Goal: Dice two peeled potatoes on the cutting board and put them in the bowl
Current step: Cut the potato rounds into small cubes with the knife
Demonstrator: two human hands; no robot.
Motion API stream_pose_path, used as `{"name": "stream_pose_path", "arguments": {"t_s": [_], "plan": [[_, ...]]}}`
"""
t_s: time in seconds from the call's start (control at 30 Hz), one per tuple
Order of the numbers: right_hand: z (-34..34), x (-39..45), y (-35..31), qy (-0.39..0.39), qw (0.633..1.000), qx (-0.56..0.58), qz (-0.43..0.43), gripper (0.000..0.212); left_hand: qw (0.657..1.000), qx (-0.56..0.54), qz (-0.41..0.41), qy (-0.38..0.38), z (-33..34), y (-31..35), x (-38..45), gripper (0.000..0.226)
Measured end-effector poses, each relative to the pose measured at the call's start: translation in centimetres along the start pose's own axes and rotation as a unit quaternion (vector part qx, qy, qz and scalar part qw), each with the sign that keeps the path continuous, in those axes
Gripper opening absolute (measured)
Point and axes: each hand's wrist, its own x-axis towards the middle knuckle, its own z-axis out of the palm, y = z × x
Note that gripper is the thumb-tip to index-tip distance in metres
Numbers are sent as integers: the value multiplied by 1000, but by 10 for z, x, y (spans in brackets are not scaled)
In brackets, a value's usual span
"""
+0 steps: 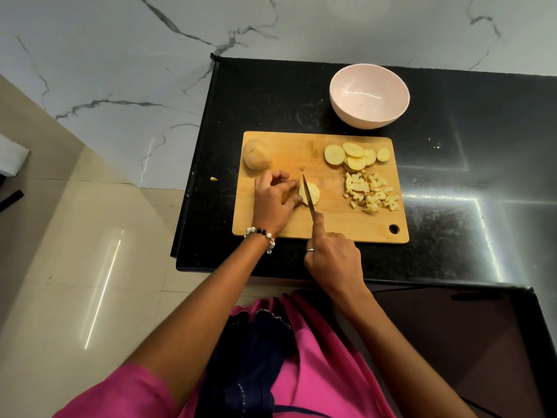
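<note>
A wooden cutting board is shown lying flat on a black speckled desk; all positions below are given relative to this board. Near the board's middle, toward its left half, a potato piece is steadied by the left hand, whose fingers are curled over the piece's left side with the fingertips touching it; a beaded bracelet is worn on that wrist. A knife is held by the right hand at the board's near edge; the handle is enclosed by the curled fingers, the index finger is laid along the spine, and a ring is seen on one finger; the blade is set across the potato piece, its tip directed toward the board's far edge. At the far left corner of the board a whole peeled potato is placed, apart from the left hand; along the far right edge a row of overlapping round slices is laid; just nearer than these, on the right side, a heap of diced potato is gathered. Beyond the board's far right edge, off the wood and on the desk, a pale pink bowl is set upright; nothing is visible inside it. A small potato scrap is seen on the desk just left of the board.
</note>
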Motion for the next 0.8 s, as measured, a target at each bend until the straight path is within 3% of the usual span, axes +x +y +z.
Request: {"name": "stream_pose_path", "arguments": {"t_s": [0.43, 0.63, 0.8], "plan": [[3, 31, -15, -5, 998, -57, -13, 61, 1000, -17, -9, 10, 3, 0, 4, 26], [10, -12, -10, -46, 997, -61, -25, 69, 1000, -7, -19, 18, 3, 2, 2, 28], [-4, -25, 0, -44, 999, -8, -8, 62, 999, -11, -53, -10, -3, 8, 3, 31]]}}
